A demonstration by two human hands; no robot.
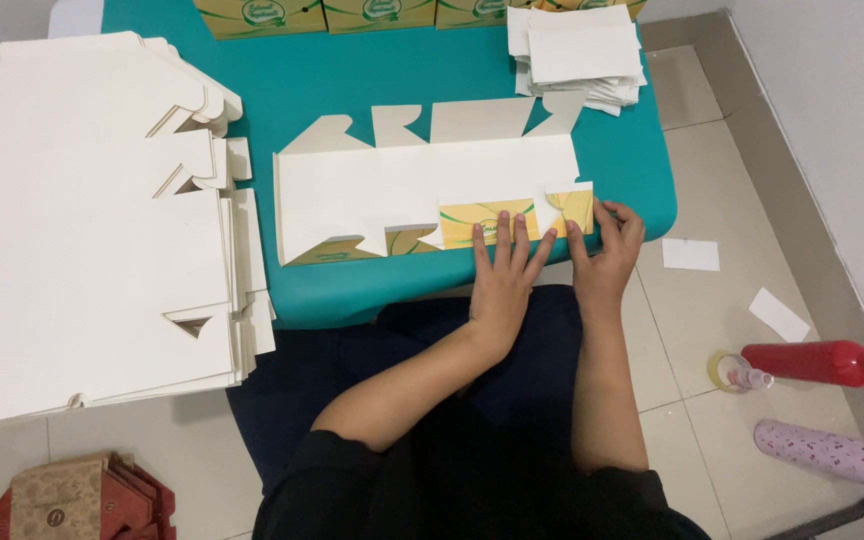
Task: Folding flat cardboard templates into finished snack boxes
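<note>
Your fingers (512, 235) on the left hand (500, 275) lay spread and flat, pressing down a yellow-printed flap (487, 220) of the flat box blank (422, 185); nothing was pinched there. Your right hand (604, 255) sat just beside it, fingers curled over the flap's right end at the near corner, though whether they gripped the edge or only rested on it could not be told. You seemed to be in the folding step, creasing that near flap back over the white inner face. The next move, by my judgement, called for firm, even pressure along the crease and the blank kept square to the worktop (352, 290) edge.

The blank lay on the teal worktop close to your lap, its long axis running left to right, its notched tabs pointing away from you. A tall stack of unfolded blanks (92, 230) stood to your left. Farther off, a small pile of white cards (580, 55) sat at the far right corner, and printed boxes (352, 12) lined the back edge.
</note>
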